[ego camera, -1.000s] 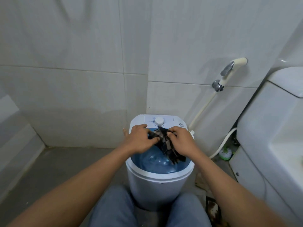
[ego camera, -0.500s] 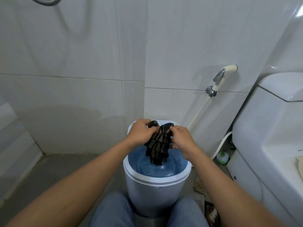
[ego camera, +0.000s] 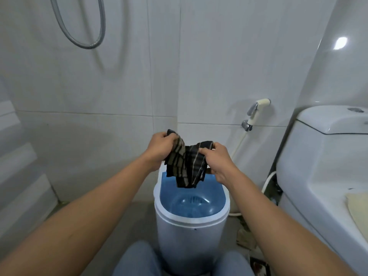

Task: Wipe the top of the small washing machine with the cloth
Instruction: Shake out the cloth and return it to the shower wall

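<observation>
Grip's firm: your left hand (ego camera: pixel 161 148) and right hand (ego camera: pixel 216 162) both pinch the cloth (ego camera: pixel 187 166). You've lifted it off the washer (ego camera: pixel 191 204); it dangles just above, so wiping's on hold.

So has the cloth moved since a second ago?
Yes. The cloth lay bunched on the blue lid; now the left hand and right hand hold it raised above that lid, hanging loose.

Both hands (ego camera: pixel 190 156) gripping dark striped cloth (ego camera: pixel 186 166) above washing machine (ego camera: pixel 191 226)
</observation>
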Motion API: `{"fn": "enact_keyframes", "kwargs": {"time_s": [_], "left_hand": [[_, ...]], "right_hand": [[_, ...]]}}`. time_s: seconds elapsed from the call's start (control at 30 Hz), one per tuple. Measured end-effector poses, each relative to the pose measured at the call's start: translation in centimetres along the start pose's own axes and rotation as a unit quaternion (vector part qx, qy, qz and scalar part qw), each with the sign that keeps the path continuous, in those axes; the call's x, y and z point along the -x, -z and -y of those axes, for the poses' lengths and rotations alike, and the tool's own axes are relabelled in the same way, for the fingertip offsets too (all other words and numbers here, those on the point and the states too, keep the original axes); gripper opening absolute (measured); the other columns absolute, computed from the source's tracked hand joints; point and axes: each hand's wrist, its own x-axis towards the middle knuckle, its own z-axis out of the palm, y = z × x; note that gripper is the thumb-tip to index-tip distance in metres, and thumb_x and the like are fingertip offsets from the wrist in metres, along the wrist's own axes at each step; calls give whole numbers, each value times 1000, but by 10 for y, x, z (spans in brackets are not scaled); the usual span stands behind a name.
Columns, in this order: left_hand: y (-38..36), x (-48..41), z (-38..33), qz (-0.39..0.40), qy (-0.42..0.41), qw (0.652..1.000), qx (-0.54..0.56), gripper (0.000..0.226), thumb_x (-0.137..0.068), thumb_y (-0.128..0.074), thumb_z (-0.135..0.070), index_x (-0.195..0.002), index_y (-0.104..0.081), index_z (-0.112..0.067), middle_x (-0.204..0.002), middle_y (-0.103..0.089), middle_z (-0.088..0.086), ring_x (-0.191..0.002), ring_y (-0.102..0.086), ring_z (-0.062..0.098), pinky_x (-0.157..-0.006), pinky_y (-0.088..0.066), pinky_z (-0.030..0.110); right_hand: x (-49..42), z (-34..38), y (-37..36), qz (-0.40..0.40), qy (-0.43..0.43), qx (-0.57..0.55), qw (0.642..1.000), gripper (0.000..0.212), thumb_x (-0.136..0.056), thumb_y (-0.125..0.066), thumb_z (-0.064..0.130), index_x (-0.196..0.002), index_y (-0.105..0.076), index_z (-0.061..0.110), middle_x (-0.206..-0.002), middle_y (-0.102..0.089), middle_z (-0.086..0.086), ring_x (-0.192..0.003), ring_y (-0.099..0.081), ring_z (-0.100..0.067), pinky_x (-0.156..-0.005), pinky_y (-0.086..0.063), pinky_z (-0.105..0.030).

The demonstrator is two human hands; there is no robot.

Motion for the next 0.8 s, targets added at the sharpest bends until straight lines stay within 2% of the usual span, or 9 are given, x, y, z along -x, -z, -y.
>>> {"fn": "enact_keyframes", "kwargs": {"time_s": [0.1,0.17,0.27,0.4,0.53,0.6,0.67,0.73,0.8], "left_hand": [[16,-20,-3,10,57,998,24,18,-91,-68,-26,-91,-65,-8,-83,-70,8,-75,-68,23,-68,-55,33],[26,-40,-4,12,63,998,7,18,-86,-77,-20,-98,-70,-8,-91,-76,9,-82,-74,24,-69,-58,34],[44,-62,-21,-17,53,998,-25,24,-84,-77,-6,-106,-68,-7,-99,-75,14,-87,-73,26,-72,-59,37],[71,-90,-81,-19,38,996,-80,31,-81,-76,-6,-110,-70,-18,-100,-72,5,-85,-69,17,-60,-53,25],[95,-107,-145,7,50,991,-122,8,-82,-80,-13,-89,-76,-11,-84,-76,6,-77,-72,15,-60,-53,22],[109,-110,-176,12,38,987,-154,11,-82,-82,-15,-84,-74,-7,-79,-75,7,-71,-70,14,-59,-53,23],[131,-112,-217,14,13,974,-225,10,-83,-80,-12,-81,-70,-10,-81,-72,5,-70,-68,15,-58,-51,23],[157,-110,-261,29,-10,955,-295,16,-84,-75,-9,-83,-63,-19,-92,-70,0,-71,-66,17,-57,-51,23],[185,-105,-305,76,-25,937,-340,24,-86,-68,-10,-86,-55,-30,-104,-68,-6,-74,-68,16,-62,-58,31]], "right_hand": [[-27,11,3,12,3,-3,1000,9,-91,-61,6,-99,-61,11,-97,-72,-14,-83,-72,-26,-76,-61,-45],[-47,24,4,21,13,11,1000,13,-90,-61,2,-99,-61,11,-96,-71,-13,-83,-72,-26,-74,-60,-42],[-69,60,10,33,14,59,998,22,-86,-62,2,-100,-66,18,-88,-70,-7,-73,-67,-22,-66,-56,-39],[-93,126,14,42,10,127,991,14,-79,-71,9,-89,-71,18,-81,-69,-3,-64,-64,-15,-56,-52,-30],[-106,186,5,63,46,203,976,9,-80,-75,12,-83,-67,11,-79,-71,-8,-63,-63,-13,-58,-51,-27],[-110,218,-1,92,81,255,959,14,-79,-72,8,-81,-61,17,-80,-69,-8,-66,-62,-16,-61,-49,-29],[-114,266,-11,164,114,307,930,23,-80,-64,4,-83,-56,25,-90,-66,-3,-80,-63,-20,-68,-50,-33],[-115,321,-28,251,128,368,886,33,-82,-55,-1,-83,-60,31,-97,-66,5,-92,-64,-15,-79,-52,-32],[-112,377,-49,311,125,432,837,46,-84,-46,-6,-90,-70,33,-106,-69,10,-97,-63,-12,-85,-49,-26]]}}
